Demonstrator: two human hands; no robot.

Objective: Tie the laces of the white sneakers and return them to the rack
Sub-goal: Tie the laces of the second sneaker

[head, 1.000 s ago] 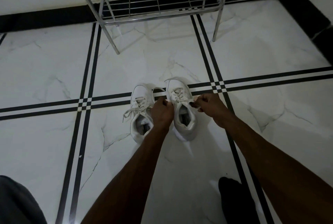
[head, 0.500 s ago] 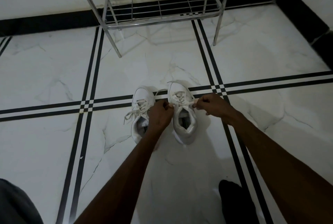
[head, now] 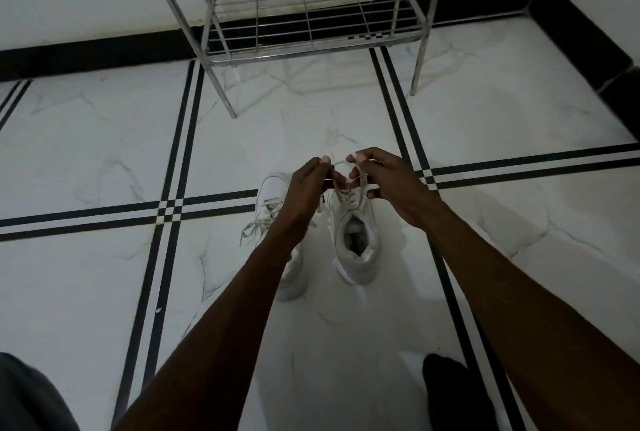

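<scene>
Two white sneakers stand side by side on the marble floor, toes pointing away from me. Over the right sneaker [head: 356, 247] my left hand [head: 308, 188] and my right hand [head: 384, 177] each pinch one end of its lace [head: 362, 188], lifted and crossed above the toe. My left forearm covers much of the left sneaker [head: 270, 195], whose loose lace [head: 252, 226] trails onto the floor at its left side. The metal rack [head: 311, 46] stands against the wall beyond the shoes, its lower shelf bare.
White marble floor [head: 86, 292] with black double stripes. A black skirting runs along the wall and turns at the right corner. A dark foot [head: 450, 392] shows at lower right, dark cloth [head: 27, 399] at lower left.
Both hands have risen from the sides of the right sneaker and come together above its toe, pulling the lace ends up. The view has tilted, showing more of the rack.
</scene>
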